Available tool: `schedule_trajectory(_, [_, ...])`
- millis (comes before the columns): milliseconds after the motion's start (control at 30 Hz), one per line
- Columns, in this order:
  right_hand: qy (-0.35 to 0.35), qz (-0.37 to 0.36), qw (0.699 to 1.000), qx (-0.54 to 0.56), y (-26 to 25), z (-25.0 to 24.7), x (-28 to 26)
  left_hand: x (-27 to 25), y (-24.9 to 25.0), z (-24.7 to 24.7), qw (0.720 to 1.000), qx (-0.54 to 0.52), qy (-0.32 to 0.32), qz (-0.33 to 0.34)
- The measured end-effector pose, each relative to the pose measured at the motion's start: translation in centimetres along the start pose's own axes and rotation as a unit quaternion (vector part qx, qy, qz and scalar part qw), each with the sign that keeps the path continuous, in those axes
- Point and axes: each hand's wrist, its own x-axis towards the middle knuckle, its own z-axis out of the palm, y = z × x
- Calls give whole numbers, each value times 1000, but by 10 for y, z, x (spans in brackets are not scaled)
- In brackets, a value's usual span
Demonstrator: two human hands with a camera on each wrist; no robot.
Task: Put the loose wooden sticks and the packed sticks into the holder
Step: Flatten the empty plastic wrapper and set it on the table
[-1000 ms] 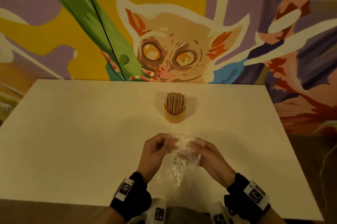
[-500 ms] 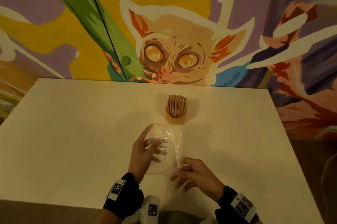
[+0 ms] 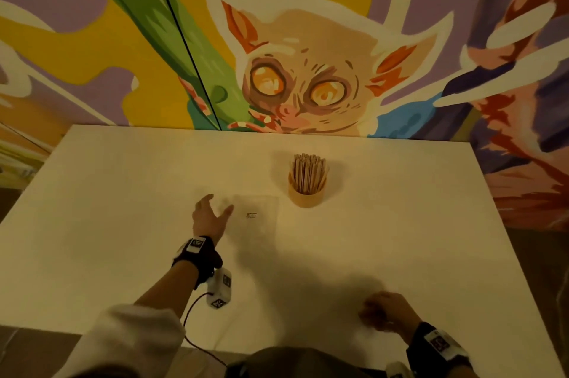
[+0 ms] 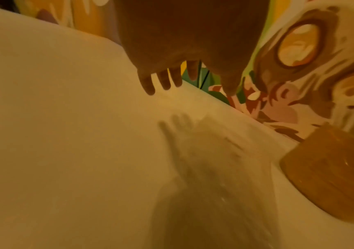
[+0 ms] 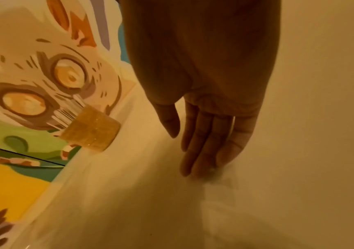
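1. Left hand [image 3: 209, 219] is hovering over the bench [image 3: 107, 223], fingers spread, grasping nothing; right hand [image 3: 385, 311] is resting relaxed at 5 o'clock.
2. Holder [image 3: 306, 194], packed with sticks [image 3: 308, 172], is standing at 2 o'clock from the left hand, with a clear bag [image 3: 257, 214] lying flat between them.

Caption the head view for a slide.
Wooden sticks fill the holder; empty plastic bag lies flat beside the open left hand.
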Motion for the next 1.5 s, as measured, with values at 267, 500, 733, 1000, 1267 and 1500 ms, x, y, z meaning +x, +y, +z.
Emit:
schedule_trajectory(267, [43, 45, 998, 10, -14, 3, 7, 1, 10, 47, 914, 266, -111, 285])
schedule_trajectory(500, [40, 119, 990, 72, -17, 2, 24, 26, -4, 67, 878, 353, -199, 255])
schedule_trajectory(733, [72, 110, 991, 34, -19, 4, 28, 44, 2, 86, 913, 316, -158, 204])
schedule_trajectory(1000, [102, 75, 992, -8, -22, 9, 23, 59, 8, 98, 928, 297, -127, 183])
schedule_trajectory(1267, [101, 91, 991, -18, -22, 8, 22, 65, -1, 102, 922, 313, -134, 187])
schedule_trajectory(1500, [96, 86, 991, -14, -23, 8, 21, 65, 1, 102, 917, 321, -145, 187])
